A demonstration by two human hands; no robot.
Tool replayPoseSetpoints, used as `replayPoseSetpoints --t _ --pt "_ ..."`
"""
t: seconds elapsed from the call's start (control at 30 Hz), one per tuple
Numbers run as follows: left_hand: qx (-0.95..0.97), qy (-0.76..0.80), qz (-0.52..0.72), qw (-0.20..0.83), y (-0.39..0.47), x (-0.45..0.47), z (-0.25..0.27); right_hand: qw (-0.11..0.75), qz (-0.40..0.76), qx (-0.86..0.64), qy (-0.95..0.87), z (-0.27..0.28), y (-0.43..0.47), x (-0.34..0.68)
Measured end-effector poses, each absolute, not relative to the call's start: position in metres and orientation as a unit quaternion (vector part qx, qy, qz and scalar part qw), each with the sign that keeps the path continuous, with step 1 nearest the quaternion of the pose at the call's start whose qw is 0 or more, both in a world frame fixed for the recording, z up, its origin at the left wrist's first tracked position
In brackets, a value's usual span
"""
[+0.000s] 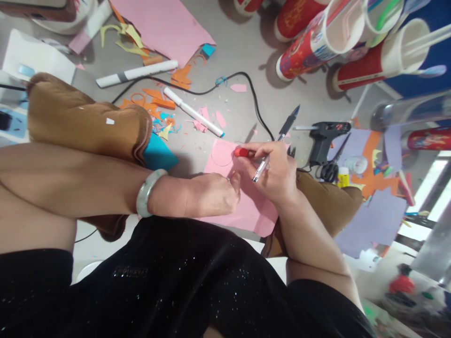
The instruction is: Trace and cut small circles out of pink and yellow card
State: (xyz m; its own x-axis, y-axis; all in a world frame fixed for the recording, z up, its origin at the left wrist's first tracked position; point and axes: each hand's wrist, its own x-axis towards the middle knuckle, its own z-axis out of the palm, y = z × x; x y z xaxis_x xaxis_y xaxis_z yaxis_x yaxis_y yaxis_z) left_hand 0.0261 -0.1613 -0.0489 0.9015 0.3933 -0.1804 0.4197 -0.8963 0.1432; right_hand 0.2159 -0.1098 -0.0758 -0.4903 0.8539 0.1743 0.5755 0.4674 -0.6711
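Right hand (271, 166), seen in the head view, pinches a red cap (241, 152) between thumb and forefinger, with a clear-barrelled pen (261, 169) lodged slantwise among the same fingers. Beneath it, on the bench (243, 108), lies a sheet of pink paper (248, 216), spreading from below the fingertips toward the person's body; a thin drawn circle (222, 155) shows on it, its right edge close by the red cap. Left hand (214, 195) is loosely curled and rests over the paper beside the right one; its inner side is hidden, so whether it grips anything cannot be told. Small lettering on the black shirt (176, 281) seems to read "FASHION"; the gold print on the red cups (299, 19) is too unclear to read. Left forearm runs nearly level from the left, a pale bangle (144, 193) around its wrist, while the right forearm slants up from the lower right, wrist bent, fingers pointing down to the sheet.
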Motion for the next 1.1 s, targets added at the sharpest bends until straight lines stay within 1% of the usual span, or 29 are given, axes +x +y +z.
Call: replayPoseSetpoints --t 0.13,0.23,0.63,0.93,1.03,1.1 --pt "0.975 0.211 -0.041 0.061 -0.164 0.024 -0.054 0.243 0.278 -0.448 -0.814 -0.075 -0.111 0.217" --pt "0.973 0.218 -0.034 0.062 -0.166 0.024 -0.056 0.239 0.278 -0.455 -0.812 -0.073 -0.111 0.217" --pt "0.969 0.222 -0.071 0.082 -0.163 0.026 -0.050 0.251 0.276 -0.451 -0.811 -0.077 -0.111 0.218" --pt "0.971 0.236 -0.027 0.040 -0.162 0.025 -0.044 0.258 0.287 -0.453 -0.804 -0.078 -0.110 0.217" --pt "0.969 0.246 0.006 0.030 -0.157 0.024 -0.035 0.261 0.289 -0.460 -0.798 -0.077 -0.109 0.216" --pt "0.960 0.278 0.038 0.003 -0.156 0.023 -0.031 0.264 0.289 -0.470 -0.791 -0.075 -0.109 0.214"
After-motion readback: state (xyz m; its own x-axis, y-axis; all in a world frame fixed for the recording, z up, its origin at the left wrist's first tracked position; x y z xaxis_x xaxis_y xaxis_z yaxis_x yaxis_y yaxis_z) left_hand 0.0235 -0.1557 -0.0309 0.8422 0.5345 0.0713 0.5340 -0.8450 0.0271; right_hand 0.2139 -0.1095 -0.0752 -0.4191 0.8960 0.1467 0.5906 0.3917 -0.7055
